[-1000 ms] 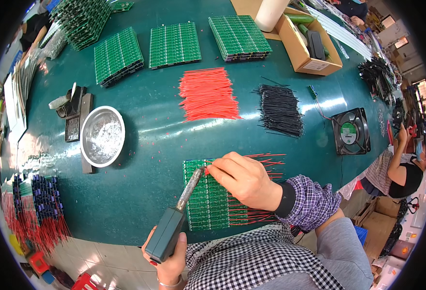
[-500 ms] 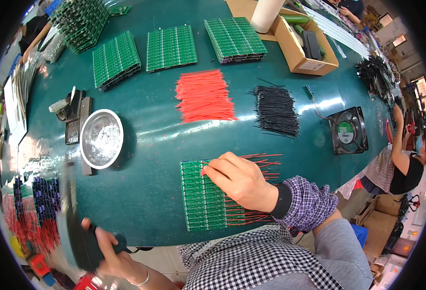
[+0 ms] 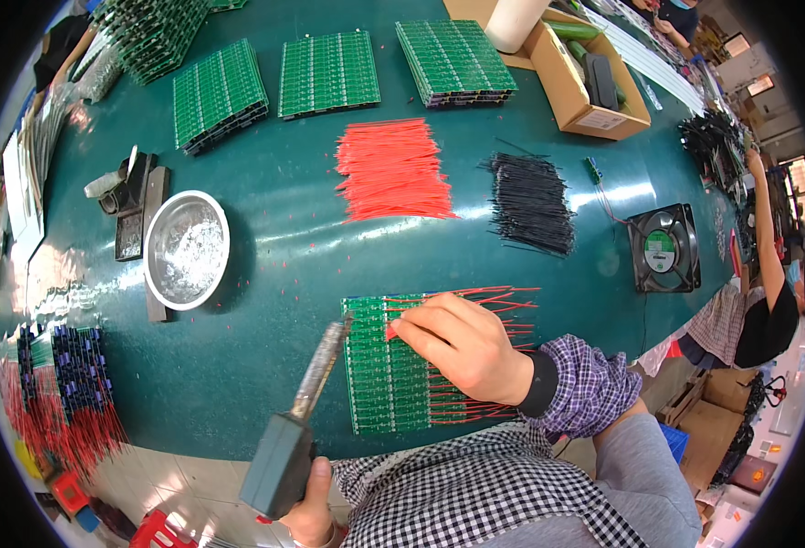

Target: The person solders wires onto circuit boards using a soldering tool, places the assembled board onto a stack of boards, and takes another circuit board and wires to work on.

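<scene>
On the green table [image 3: 265, 374], hold the circuit board [image 3: 389, 374] flat, close to the near edge. With left hand [image 3: 311, 513] wrapped around the soldering iron [image 3: 284, 447], better to bring the tip [image 3: 347, 319] lightly, without scraping. With right hand [image 3: 471, 352] pinching red wires [image 3: 391, 331], avoid any shaking.

The left grip [image 3: 312, 511] holds a soldering iron [image 3: 281, 464] near circuit boards [image 3: 379, 388].

Green tabletop [image 3: 265, 374] bears board stacks [image 3: 329, 75] along the upper frame, red wires [image 3: 393, 171] upper centre, black wires [image 3: 532, 203] right of centre, bowl [image 3: 186, 304] left, fan [image 3: 661, 251] right, circuit panel [image 3: 389, 379] lower centre.
</scene>
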Available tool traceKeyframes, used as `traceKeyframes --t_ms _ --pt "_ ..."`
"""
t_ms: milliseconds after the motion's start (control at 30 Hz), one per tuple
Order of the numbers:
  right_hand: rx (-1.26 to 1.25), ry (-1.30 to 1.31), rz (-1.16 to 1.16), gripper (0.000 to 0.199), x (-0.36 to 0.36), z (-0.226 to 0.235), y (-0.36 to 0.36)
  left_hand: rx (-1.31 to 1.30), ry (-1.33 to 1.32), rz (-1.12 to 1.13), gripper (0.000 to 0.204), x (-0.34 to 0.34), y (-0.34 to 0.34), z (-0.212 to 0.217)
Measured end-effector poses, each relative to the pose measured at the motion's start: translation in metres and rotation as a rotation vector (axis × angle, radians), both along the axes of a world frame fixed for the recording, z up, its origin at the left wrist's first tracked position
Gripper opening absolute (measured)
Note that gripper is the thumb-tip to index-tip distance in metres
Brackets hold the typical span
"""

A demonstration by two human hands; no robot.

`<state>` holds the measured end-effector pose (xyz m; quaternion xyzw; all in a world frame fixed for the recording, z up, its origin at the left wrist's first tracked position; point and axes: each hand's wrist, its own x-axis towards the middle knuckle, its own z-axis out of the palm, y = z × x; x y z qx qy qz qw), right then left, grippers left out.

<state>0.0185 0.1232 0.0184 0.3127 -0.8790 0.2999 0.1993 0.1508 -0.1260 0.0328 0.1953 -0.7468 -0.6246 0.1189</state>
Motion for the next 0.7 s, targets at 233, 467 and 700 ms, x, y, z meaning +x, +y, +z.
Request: traceKeyframes --t_ms 233,467,700 --pt "0.025 -0.008 0.003 0.027 0.000 -0.002 0.000 -0.007 -0.216 -0.030 0.043 0.013 -0.005 -0.010" --pt "0.033 0.008 -0.001 0.029 -0.001 -0.002 -0.001 -0.121 -0.152 -0.269 0.039 0.003 -0.008 -0.008" --pt "0.053 -0.005 -0.002 0.028 0.000 -0.003 0.000 -0.134 -0.179 -0.276 0.035 -0.002 -0.004 -0.004"
